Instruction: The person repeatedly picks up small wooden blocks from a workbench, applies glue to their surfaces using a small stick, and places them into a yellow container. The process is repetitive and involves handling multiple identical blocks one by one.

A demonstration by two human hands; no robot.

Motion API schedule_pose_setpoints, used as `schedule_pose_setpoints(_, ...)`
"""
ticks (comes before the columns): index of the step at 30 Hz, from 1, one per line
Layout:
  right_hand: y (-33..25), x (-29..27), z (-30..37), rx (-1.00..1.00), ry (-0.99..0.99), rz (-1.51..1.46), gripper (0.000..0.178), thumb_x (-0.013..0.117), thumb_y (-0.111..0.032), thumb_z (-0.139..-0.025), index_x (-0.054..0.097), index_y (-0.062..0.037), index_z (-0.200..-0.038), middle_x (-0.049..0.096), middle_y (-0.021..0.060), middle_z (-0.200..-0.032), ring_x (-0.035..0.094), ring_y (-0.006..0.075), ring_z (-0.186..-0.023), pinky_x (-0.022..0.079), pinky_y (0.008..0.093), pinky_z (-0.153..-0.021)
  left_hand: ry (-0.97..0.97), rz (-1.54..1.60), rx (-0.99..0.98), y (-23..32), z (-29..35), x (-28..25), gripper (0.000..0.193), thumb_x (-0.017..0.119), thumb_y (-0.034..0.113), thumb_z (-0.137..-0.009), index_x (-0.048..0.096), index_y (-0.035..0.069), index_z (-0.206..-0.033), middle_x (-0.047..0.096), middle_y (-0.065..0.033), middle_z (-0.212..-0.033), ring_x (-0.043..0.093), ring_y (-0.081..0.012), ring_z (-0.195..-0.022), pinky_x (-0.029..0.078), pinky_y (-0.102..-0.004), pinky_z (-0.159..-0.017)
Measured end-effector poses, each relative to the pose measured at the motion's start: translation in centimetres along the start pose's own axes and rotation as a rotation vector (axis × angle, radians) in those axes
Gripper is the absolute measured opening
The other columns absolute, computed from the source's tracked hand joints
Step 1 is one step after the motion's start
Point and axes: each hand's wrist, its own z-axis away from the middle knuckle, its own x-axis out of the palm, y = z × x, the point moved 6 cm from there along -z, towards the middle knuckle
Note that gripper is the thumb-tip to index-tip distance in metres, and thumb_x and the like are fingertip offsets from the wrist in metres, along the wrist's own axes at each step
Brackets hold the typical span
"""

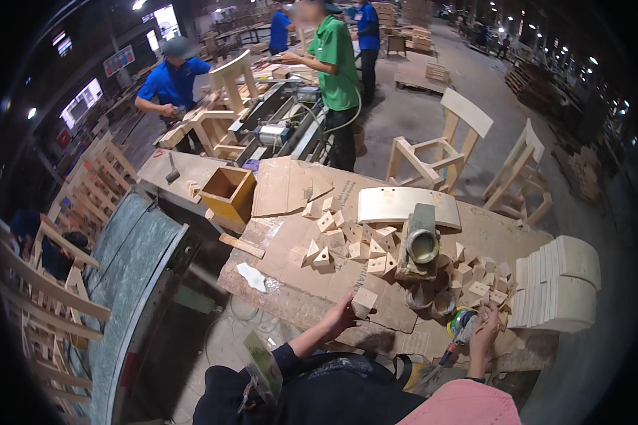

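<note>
My left hand point(339, 316) grips a small pale wooden block point(364, 301) with its fingers, just above the near edge of the cardboard-covered bench point(290, 244). Over to the right, my right hand point(485, 330) is closed on a handheld air sander point(462, 324) with a round green and yellow head. The sander and the block are apart. Several drilled triangular wooden blocks point(326, 256) lie scattered ahead of my left hand. Beyond the sander, more blocks point(478, 289) are heaped. A grey cylindrical machine part point(422, 244) stands between the two groups.
Stacked curved boards point(556, 290) stand at the bench's right end. A curved wooden panel point(407, 206) lies at the back, near a yellow wooden box point(228, 195). A green-topped conveyor point(131, 248) runs along the left. Chair frames point(443, 145) and co-workers point(337, 67) are beyond.
</note>
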Motion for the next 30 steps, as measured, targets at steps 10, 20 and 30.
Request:
schedule_pose_setpoints(10,-14.5,4.2,-5.1,0.097,-0.295,-0.769,0.033,0.041,-0.022,-0.1,0.053,0.0013,-0.121,0.063,0.0157,-0.113,0.063,0.0211,-0.101,0.049,0.0319,-0.09,-0.209,0.091,0.179,5.1,0.0,3.0,0.049,0.05,0.037,-0.096,0.046,0.002,-0.13,0.06,-0.0109,-0.121,0.058,-0.0203,-0.112,0.049,-0.0296,-0.092)
schedule_pose_setpoints(20,-13.0,8.6,-8.3,-0.048,-0.117,-0.164,0.018,0.068,-0.018,-0.087,0.071,0.0002,-0.088,0.069,0.0046,-0.075,0.066,0.0097,-0.069,0.05,0.0227,-0.062,-0.098,0.029,0.168,5.4,1.6,1.5,0.05,0.049,0.04,-0.097,0.049,0.001,-0.128,0.061,-0.0125,-0.119,0.06,-0.0213,-0.109,0.051,-0.0288,-0.087)
schedule_pose_setpoints(30,-12.3,10.5,-7.6,-0.142,-0.125,-0.112,0.019,0.069,-0.017,-0.086,0.071,0.0007,-0.091,0.07,0.0058,-0.078,0.067,0.011,-0.072,0.052,0.0244,-0.066,0.01,0.035,0.173,5.2,2.7,0.1,0.051,0.048,0.04,-0.097,0.048,0.001,-0.129,0.061,-0.0116,-0.12,0.059,-0.0202,-0.109,0.049,-0.029,-0.088)
